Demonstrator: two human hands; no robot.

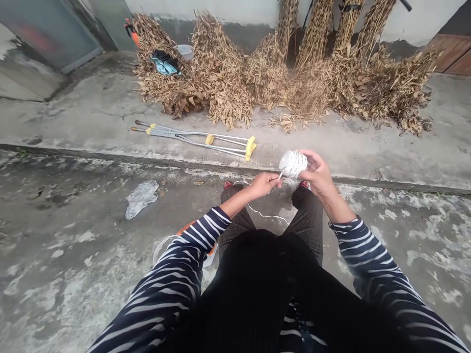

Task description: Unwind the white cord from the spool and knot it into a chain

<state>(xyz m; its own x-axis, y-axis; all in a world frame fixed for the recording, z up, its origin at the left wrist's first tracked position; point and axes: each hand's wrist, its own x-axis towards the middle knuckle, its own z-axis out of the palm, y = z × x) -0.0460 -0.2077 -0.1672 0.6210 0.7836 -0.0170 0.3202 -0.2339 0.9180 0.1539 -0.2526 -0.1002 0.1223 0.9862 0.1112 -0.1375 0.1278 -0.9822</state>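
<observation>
A roll of white cord [294, 164], wound in crossing turns, sits in my right hand [319, 175], whose fingers and thumb wrap its right side. To its left, my left hand [265, 185] pinches a strand of the same cord close to the roll. A loose length of cord [263, 214] hangs below my left hand and curves between my legs. The far side of the roll and the fingers behind it are hidden.
Crutches [195, 139] with yellow pads lie on the raised concrete ledge [91, 122] ahead. Bundles of dried plants [224, 73] lean against the wall behind. A clear plastic bag [142, 198] lies on the ground to the left. An orange and white object [187, 228] is partly hidden by my left sleeve.
</observation>
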